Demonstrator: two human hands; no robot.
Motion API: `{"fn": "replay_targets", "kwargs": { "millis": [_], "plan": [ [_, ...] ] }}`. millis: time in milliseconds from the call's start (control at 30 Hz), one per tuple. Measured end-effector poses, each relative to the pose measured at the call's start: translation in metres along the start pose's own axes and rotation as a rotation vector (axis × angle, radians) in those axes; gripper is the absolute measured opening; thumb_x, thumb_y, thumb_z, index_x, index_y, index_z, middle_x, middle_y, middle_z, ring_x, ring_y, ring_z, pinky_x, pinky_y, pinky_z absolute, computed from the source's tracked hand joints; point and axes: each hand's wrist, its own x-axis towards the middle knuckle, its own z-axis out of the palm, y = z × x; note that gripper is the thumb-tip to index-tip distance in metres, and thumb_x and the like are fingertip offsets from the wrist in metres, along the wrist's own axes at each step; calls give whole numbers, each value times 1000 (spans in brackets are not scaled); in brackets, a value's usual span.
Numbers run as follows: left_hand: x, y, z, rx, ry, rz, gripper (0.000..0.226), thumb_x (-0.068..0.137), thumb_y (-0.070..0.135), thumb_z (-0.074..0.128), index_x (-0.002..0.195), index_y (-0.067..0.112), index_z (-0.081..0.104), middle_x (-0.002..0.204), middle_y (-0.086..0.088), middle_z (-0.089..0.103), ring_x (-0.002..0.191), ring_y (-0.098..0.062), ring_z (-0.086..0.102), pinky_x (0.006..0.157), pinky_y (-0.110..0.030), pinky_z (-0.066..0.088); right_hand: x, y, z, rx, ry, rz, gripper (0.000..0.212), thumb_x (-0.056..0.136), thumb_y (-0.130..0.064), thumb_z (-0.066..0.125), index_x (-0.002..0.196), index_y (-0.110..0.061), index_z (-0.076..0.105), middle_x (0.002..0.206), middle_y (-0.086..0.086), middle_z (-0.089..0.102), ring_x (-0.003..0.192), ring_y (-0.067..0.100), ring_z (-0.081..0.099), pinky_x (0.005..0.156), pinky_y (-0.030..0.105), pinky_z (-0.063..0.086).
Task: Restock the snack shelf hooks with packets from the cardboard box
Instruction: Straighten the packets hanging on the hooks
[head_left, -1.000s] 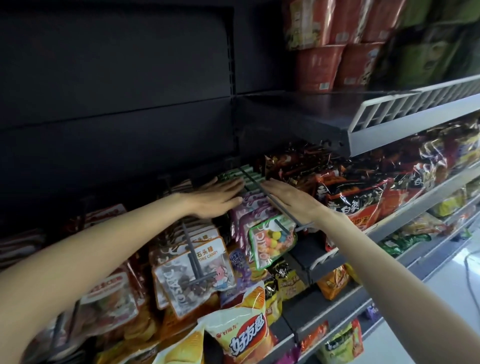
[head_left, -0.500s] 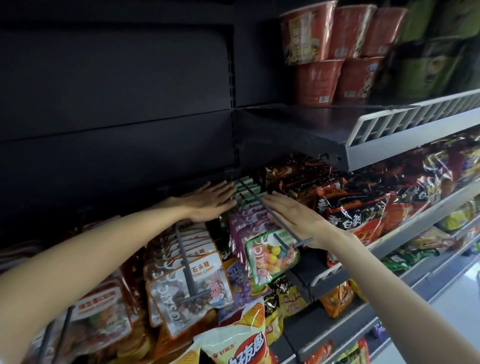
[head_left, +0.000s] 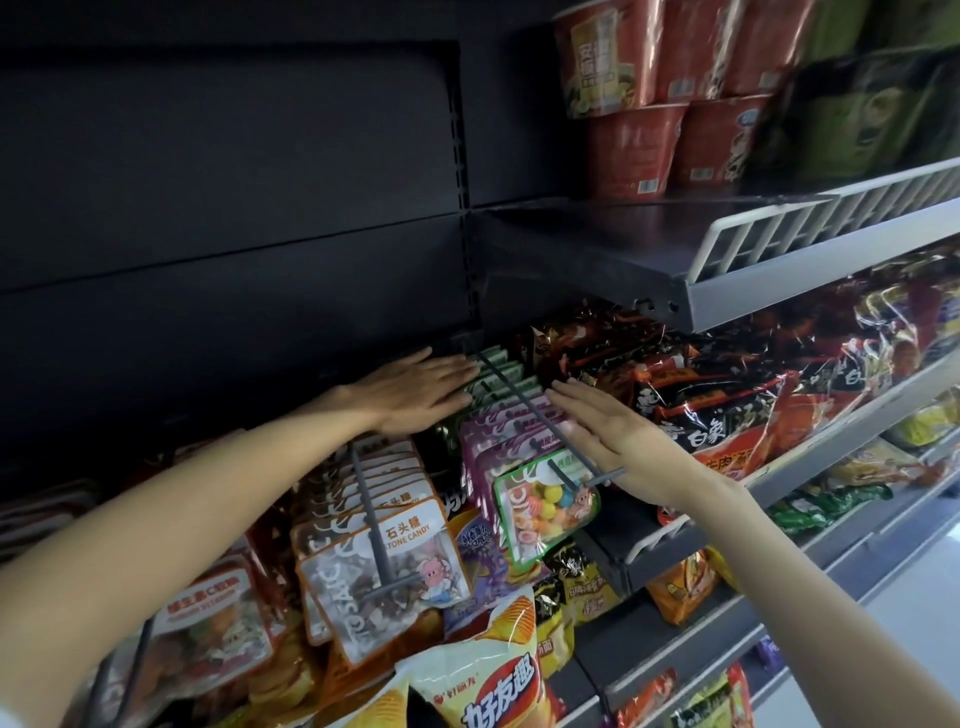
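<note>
A grey shelf hook (head_left: 524, 402) carries a row of candy packets: green ones (head_left: 493, 370) at the back, purple ones (head_left: 501, 434) in the middle, and a green-edged packet of coloured sweets (head_left: 545, 506) at the front. My left hand (head_left: 415, 392) lies flat against the left side of the row, fingers straight. My right hand (head_left: 618, 441) lies flat along the right side, palm toward the packets. Neither hand grips anything. A second hook (head_left: 371, 525) to the left holds stone candy packets (head_left: 384, 577). The cardboard box is out of view.
Dark back panels (head_left: 234, 208) rise above the hooks. On the right a shelf with a white fence (head_left: 779, 234) bears red cup noodles (head_left: 639, 145); instant noodle bags (head_left: 727, 405) fill the shelf below it. A chip bag (head_left: 483, 680) hangs lower down, with an orange packet row (head_left: 208, 629) at left.
The view has tilted slightly upward. Both hands have stayed flat on either side of the hung row, fingers sliding a little further toward the back.
</note>
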Motion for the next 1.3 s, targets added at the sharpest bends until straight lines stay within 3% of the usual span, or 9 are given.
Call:
{"fn": "replay_targets", "kwargs": {
  "millis": [133, 233, 433, 633, 733, 833, 1000, 1100, 1300],
  "plan": [
    [-35, 16, -35, -64, 178, -9, 46, 102, 41, 27, 143, 26, 41, 148, 8, 40, 139, -9, 28, 117, -29, 13, -26, -11, -5, 90, 251, 55, 54, 97, -45, 32, 147, -26, 34, 152, -9, 33, 137, 12, 35, 106, 21, 28],
    [-76, 49, -63, -100, 290, -43, 41, 100, 39, 38, 137, 28, 48, 138, 8, 51, 128, -11, 43, 106, -32, 36, -46, -14, 4, 181, 368, 55, 51, 98, -32, 45, 148, -25, 33, 146, -13, 35, 113, 21, 53, 86, 19, 37],
    [-123, 129, -72, -190, 421, -240, 42, 97, 40, 42, 139, 32, 43, 133, 11, 54, 123, -9, 46, 101, -34, 40, -60, -12, 19, 259, 302, 20, 68, 96, -21, 57, 152, -20, 19, 154, 1, 26, 129, 2, 30, 86, -8, 19],
    [-110, 198, -32, -388, 540, -476, 55, 98, 31, 47, 149, 20, 28, 151, 2, 36, 136, -13, 34, 108, -23, 24, -62, -1, 17, 231, 254, -8, 69, 97, -24, 57, 153, -17, 18, 153, 8, 27, 140, 22, 29, 99, 18, 27],
    [-92, 219, -1, -602, 466, -629, 68, 98, 31, 47, 153, 17, 8, 160, 0, 10, 146, -14, 12, 115, -25, 11, -56, 2, 19, 183, 188, 15, 67, 98, -22, 54, 153, -24, 17, 153, 15, 27, 126, 33, 45, 89, 31, 42],
    [-75, 222, 22, -711, 436, -739, 70, 98, 31, 48, 153, 20, 7, 161, -4, 5, 147, -19, 6, 117, -34, 12, -50, 1, 22, 146, 88, 34, 59, 99, -19, 51, 150, -29, 23, 154, 20, 21, 105, 36, 57, 76, 27, 38],
    [-60, 208, 31, -613, 480, -781, 59, 96, 28, 51, 149, 25, 24, 159, -5, 12, 145, -23, 10, 113, -39, 23, -35, 0, 26, 107, 67, 35, 52, 96, -14, 50, 144, -28, 35, 154, 21, 21, 98, 42, 59, 75, 34, 44],
    [-55, 207, 31, -506, 487, -745, 61, 97, 28, 49, 150, 26, 21, 160, -2, 6, 146, -22, 7, 115, -40, 22, -28, -1, 28, 62, 76, 22, 55, 94, -14, 50, 145, -29, 35, 151, 20, 26, 97, 42, 60, 78, 41, 51],
    [-51, 202, 40, -404, 478, -670, 64, 99, 35, 43, 153, 26, 10, 161, 2, 2, 147, -22, 2, 117, -37, 13, -28, -3, 33, -32, 131, 42, 55, 95, -19, 48, 148, -22, 33, 137, 19, 38, 109, 40, 52, 71, 38, 47]
  ]
}}
